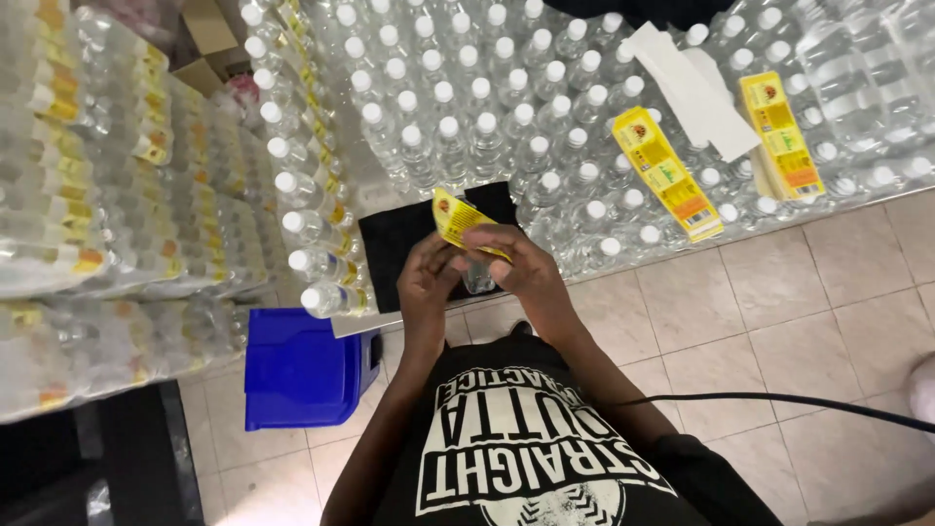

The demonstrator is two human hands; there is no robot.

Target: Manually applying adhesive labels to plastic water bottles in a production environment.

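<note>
Near the middle of the frame, the left hand and the right hand meet over a small clear bottle, most of which is hidden behind the fingers; only a short stretch of clear plastic shows between the palms. Both hands are closed around the bottle, and the right hand's fingers also pinch a yellow label that sticks up and to the left from the grip, its lower end covered by the fingertips. Whether the label already clings to the bottle cannot be made out. Just behind the hands lies a black mat on the table edge, partly covered by them. Across the upper part of the frame stand rows of clear bottles with white caps, cut off at the top edge. To the right, two stacks of yellow labels lie on the bottle caps beside white backing strips. On the left side, wrapped packs of labelled bottles are piled up, blurred and running out of the frame. A blue bin sits on the tiled floor at lower left, half under the table. A black cable crosses the lower right, its end out of sight.
</note>
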